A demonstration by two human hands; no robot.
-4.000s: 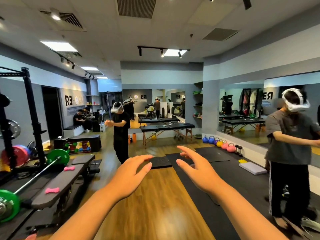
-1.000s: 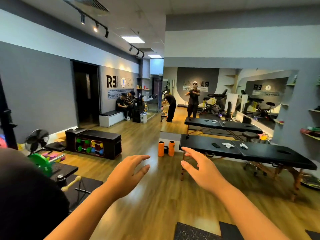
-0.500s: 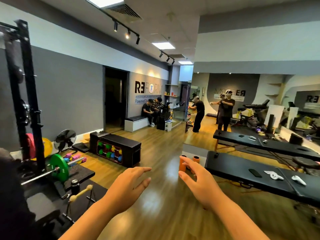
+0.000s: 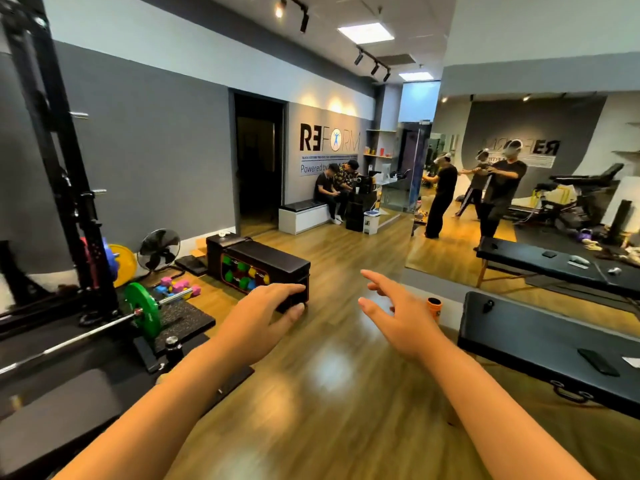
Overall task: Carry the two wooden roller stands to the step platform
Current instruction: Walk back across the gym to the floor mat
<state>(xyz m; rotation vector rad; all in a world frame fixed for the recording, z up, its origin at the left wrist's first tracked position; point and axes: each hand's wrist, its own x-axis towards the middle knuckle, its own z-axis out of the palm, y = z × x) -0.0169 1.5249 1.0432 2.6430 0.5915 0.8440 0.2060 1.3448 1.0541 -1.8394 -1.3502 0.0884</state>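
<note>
Both of my hands are stretched out in front of me over the wooden floor, and neither holds anything. My left hand (image 4: 263, 320) has relaxed, slightly bent fingers. The fingers of my right hand (image 4: 394, 317) are spread. No wooden roller stand shows plainly; the spot at the lower left where one stood is covered by my left forearm. I cannot pick out a step platform for certain.
A black rack (image 4: 62, 168) with a barbell and green plate (image 4: 143, 310) fills the left. A black storage box (image 4: 266, 261) of coloured dumbbells stands ahead, with a fan (image 4: 159, 249) beside it. Black massage tables (image 4: 554, 344) line the right. Several people stand or sit at the back.
The view has swung left and moved forward past the massage tables. The wooden roller stand at the lower left has slipped behind my left forearm. Both hands stay empty.
</note>
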